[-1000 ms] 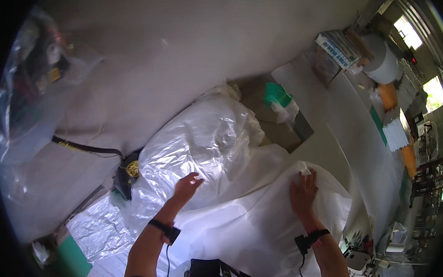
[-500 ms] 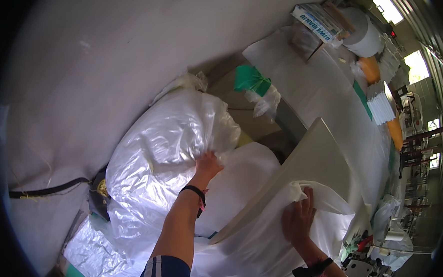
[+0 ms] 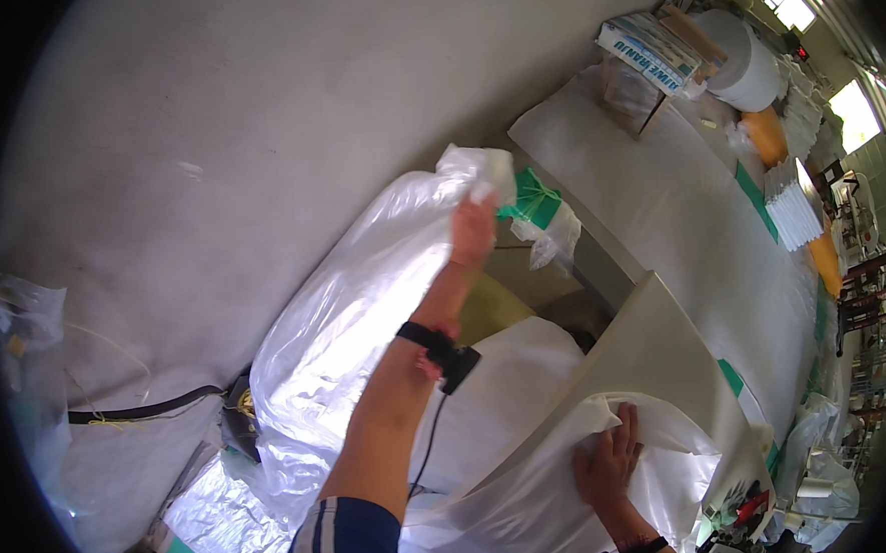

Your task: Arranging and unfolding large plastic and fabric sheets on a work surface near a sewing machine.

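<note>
A large, shiny clear plastic bag (image 3: pixel 349 301) lies along the wall, drawn up into a bunch at its far end. My left hand (image 3: pixel 474 230), slightly blurred, is closed on that bunched plastic. Under my left forearm, a white sheet (image 3: pixel 513 373) and something yellowish show beside the bag. My right hand (image 3: pixel 608 463) rests palm down on a thin white sheet (image 3: pixel 534 477), fingers stretched out. A stiff, pale cream panel (image 3: pixel 637 341) rises to a corner just beyond it. A green bundle (image 3: pixel 534 200) tied with string is right beside my left hand.
A bare wall (image 3: pixel 205 139) runs along the left. To the right stretches a long white-covered table (image 3: pixel 659 195), bearing a box (image 3: pixel 652 50), a white roll (image 3: pixel 742 61) and a stack of white pieces (image 3: pixel 792 203). A black cable (image 3: pixel 144 407) crosses at lower left.
My left hand has moved up and away, pulling the plastic bag's far end along and smoothing its side. The right hand stays on the white sheet. The view has shifted slightly.
</note>
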`<state>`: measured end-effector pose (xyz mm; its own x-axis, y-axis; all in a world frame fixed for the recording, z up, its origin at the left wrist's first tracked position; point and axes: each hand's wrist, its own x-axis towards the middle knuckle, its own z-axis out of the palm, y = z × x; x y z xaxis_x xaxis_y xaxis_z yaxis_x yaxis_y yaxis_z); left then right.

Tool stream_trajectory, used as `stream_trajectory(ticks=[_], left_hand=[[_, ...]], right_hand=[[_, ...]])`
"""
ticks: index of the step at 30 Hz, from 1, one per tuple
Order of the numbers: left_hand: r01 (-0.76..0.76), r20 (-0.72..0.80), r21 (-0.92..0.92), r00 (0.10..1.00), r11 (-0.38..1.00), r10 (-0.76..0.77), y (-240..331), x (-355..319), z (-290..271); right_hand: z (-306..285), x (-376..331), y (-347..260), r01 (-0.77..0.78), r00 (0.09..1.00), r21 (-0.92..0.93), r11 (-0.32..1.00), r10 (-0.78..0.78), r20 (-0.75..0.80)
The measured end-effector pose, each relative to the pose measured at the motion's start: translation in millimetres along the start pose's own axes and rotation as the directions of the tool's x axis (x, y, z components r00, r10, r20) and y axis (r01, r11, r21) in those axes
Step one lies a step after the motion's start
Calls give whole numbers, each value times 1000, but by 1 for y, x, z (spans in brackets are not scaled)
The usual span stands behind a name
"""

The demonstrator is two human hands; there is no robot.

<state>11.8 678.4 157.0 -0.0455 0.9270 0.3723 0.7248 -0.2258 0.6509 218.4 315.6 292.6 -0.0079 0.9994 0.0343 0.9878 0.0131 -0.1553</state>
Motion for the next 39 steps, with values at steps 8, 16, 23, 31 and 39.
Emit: stream_trajectory(ticks=[8,16,23,31,39], left_hand=[[-78,631,332,759,940,-160,11,-150,35],[520,427,463,579,718,-695,-73,-145,46],[281,31,-158,960,947,-280,-91,-96,48],[179,664,166,707,970,-244,-36,-161,88],[86,626,-56,779,995,-32,64,-125,71]], right_hand=[[-4,2,5,-25,999,-43,999,27,43],[-3,2,13,17,1000,-58,998,-17,4],[4,4,-6,-20,998,10,1000,19,67],[4,1,4,9,1000,-6,1000,-9,24],[3,-3,10,-38,996,-98,994,45,73]])
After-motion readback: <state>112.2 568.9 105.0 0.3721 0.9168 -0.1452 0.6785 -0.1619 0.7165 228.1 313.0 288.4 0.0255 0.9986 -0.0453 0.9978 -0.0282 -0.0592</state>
